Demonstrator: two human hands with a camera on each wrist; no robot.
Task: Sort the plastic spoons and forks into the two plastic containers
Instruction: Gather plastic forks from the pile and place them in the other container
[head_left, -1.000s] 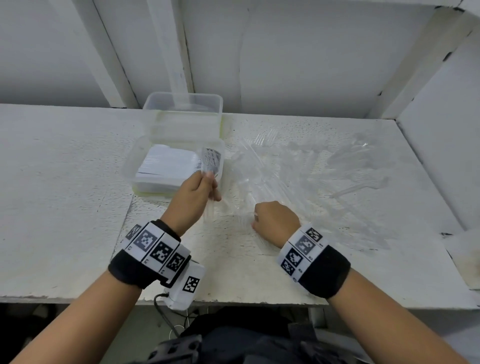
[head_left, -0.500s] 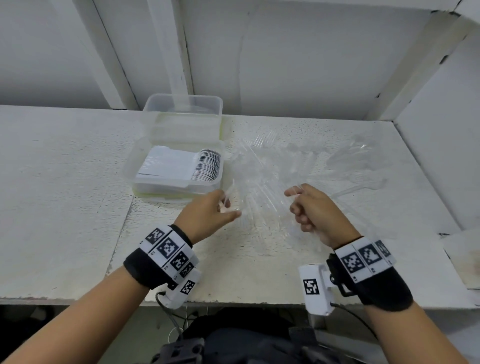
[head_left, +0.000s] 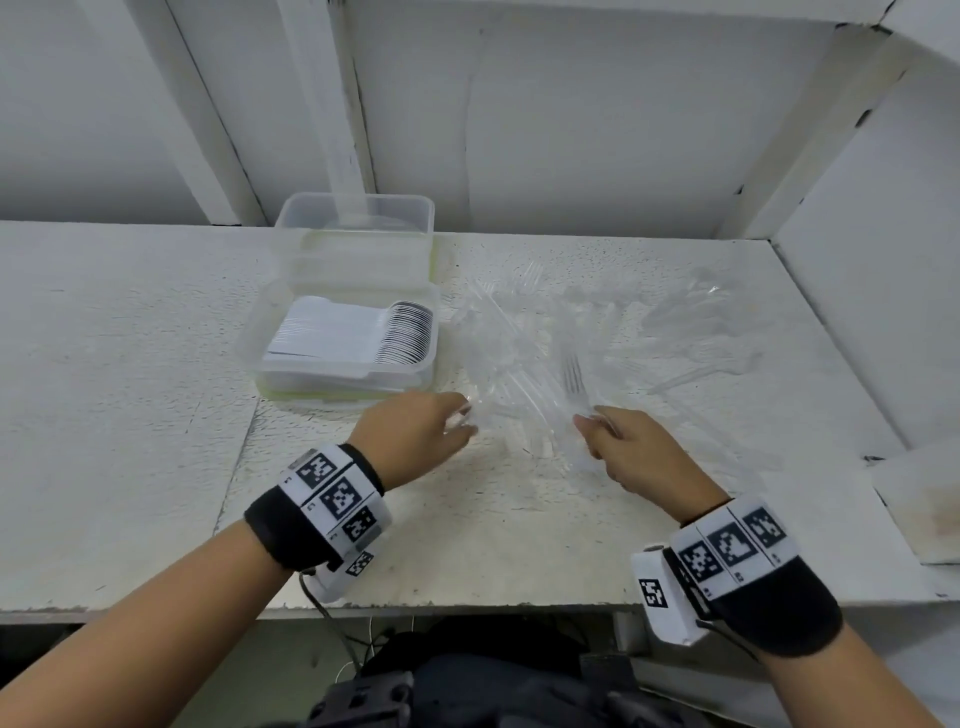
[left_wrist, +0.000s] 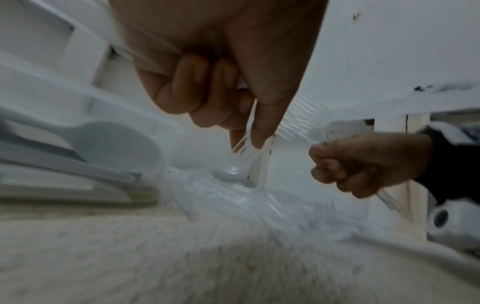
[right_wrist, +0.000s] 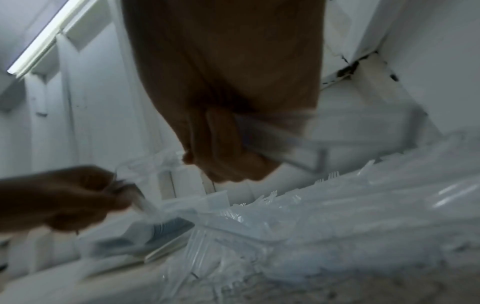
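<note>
A loose pile of clear plastic forks and spoons (head_left: 561, 332) covers the middle of the white table (head_left: 130, 389). My left hand (head_left: 462, 418) is at the pile's front left edge and pinches one clear fork (left_wrist: 240, 147), tines down, between thumb and fingers (left_wrist: 197, 82). To its right, my right hand (head_left: 589, 423) grips a small bunch of clear forks (head_left: 571, 374) by the handles, tines pointing away. The near container (head_left: 415, 382) holds a neat row of stacked spoons (head_left: 363, 332). The far container (head_left: 358, 260) stands directly behind it; what it holds is unclear.
A white wall with slanted beams (head_left: 322, 104) rises behind the containers. A side wall (head_left: 883, 286) bounds the table on the right. The table's front edge (head_left: 467, 608) is just under my wrists, with cables and dark gear below it.
My left hand left the near spoon container and came back right to the pile, now pinching a fork. My right hand lifted off the table with forks and moved toward the left hand.
</note>
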